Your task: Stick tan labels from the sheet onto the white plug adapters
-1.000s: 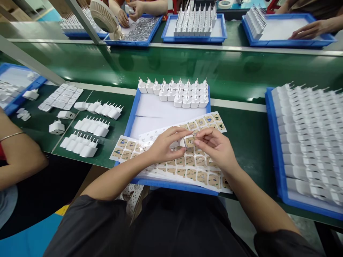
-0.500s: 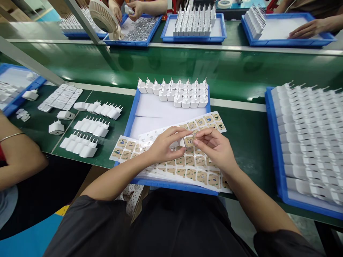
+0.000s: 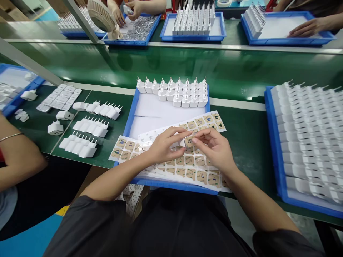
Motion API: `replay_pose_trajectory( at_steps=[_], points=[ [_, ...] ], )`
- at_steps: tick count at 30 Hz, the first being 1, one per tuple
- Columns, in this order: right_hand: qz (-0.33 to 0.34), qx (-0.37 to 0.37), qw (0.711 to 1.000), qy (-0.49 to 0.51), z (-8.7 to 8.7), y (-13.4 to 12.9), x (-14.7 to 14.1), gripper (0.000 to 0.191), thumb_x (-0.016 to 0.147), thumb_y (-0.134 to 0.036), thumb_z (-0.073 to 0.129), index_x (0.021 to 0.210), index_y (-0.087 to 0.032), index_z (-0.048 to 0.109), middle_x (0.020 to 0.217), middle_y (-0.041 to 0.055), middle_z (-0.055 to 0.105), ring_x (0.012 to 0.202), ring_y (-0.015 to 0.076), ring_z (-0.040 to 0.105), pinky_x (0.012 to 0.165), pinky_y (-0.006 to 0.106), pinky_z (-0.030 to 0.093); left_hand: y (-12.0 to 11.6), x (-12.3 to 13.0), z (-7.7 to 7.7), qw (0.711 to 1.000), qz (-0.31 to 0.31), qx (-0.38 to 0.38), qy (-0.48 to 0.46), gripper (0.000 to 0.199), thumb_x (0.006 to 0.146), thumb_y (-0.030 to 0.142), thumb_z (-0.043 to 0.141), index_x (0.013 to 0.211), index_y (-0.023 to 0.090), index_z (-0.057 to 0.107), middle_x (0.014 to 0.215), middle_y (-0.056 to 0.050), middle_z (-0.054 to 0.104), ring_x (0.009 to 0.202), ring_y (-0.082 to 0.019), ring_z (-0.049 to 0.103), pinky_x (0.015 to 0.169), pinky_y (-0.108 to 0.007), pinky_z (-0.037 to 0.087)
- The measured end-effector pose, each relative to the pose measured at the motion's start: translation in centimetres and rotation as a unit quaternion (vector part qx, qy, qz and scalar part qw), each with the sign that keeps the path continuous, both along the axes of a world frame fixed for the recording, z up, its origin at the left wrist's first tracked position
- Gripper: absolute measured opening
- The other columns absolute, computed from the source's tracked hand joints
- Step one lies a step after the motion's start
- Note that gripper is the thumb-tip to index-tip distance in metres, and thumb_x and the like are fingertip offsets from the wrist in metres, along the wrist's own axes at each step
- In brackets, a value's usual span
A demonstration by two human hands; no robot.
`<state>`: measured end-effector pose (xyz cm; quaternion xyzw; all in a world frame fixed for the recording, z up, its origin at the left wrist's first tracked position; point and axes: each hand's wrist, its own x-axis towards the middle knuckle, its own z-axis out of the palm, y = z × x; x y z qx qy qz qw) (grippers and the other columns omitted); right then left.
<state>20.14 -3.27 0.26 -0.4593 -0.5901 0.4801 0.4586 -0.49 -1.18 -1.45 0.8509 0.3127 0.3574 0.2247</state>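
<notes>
My left hand (image 3: 167, 143) grips a white plug charger (image 3: 183, 142) by its sides, with the port end turned to the right. On that end lies a tan adhesive sticker (image 3: 188, 141) with dark slots. My right hand (image 3: 215, 145) is closed, thumb and forefinger pinching at the sticker's right edge; the fingertips hide exactly how much they hold. Beneath both hands, sheets of tan stickers (image 3: 191, 174) lie overlapped across a blue tray (image 3: 130, 119). White chargers (image 3: 185, 100) stand in rows at the tray's far end, pins up.
On the left are groups of chargers (image 3: 79, 145) and flat white pieces (image 3: 60, 96), near another person's arm (image 3: 20, 153). A full tray of chargers (image 3: 302, 142) stands on the right. Across the green divider (image 3: 171, 60), other people's hands work over trays; a fan (image 3: 102, 16) is clamped there.
My right fingertips have shifted very slightly left over the sticker's edge. The charger stays in my left hand, almost in the same place.
</notes>
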Motion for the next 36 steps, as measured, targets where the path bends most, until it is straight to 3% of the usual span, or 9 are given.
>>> replay_pose_trajectory(
  at_steps=[25,31,33,36],
  points=[
    [-0.021,0.002,0.997,-0.075,0.2,-0.1,0.0,0.010,0.087,-0.030,0.069,0.092,-0.022,0.066,0.086,0.0031,0.067,0.081,0.0179,0.066,0.068,0.029,0.057,0.1,0.2,-0.9,0.996,0.014,0.089,0.020,0.059,0.084,0.016,0.064,0.140,0.027,0.050,0.118,-0.010,0.064,0.104,-0.020,0.062,0.084,-0.034,0.057],
    [-0.024,0.009,0.993,-0.115,0.2,0.2,0.4,0.017,0.086,-0.035,0.070,0.096,-0.022,0.067,0.091,0.0049,0.065,0.081,0.0184,0.064,0.060,0.027,0.057,0.2,0.1,-0.9,0.994,0.015,0.105,0.028,0.058,0.085,0.017,0.062,0.140,0.028,0.049,0.118,-0.009,0.064,0.102,-0.020,0.062,0.081,-0.034,0.057],
    [-0.010,-0.010,0.994,-0.108,0.2,0.5,0.7,0.023,0.084,-0.039,0.072,0.099,-0.022,0.067,0.090,0.0045,0.063,0.075,0.0170,0.064,0.054,0.025,0.057,0.1,0.1,-0.6,0.995,0.016,0.099,0.016,0.057,0.085,0.018,0.063,0.140,0.028,0.050,0.117,-0.009,0.064,0.103,-0.020,0.062,0.084,-0.035,0.057],
    [0.063,-0.086,0.994,-0.009,0.2,0.9,0.9,0.028,0.084,-0.041,0.071,0.104,-0.022,0.067,0.080,0.0015,0.061,0.067,0.0153,0.065,0.052,0.027,0.060,0.0,0.1,-0.1,0.997,0.013,0.079,-0.018,0.057,0.084,0.017,0.064,0.139,0.028,0.051,0.117,-0.009,0.063,0.106,-0.020,0.062,0.088,-0.036,0.057]
  ],
)
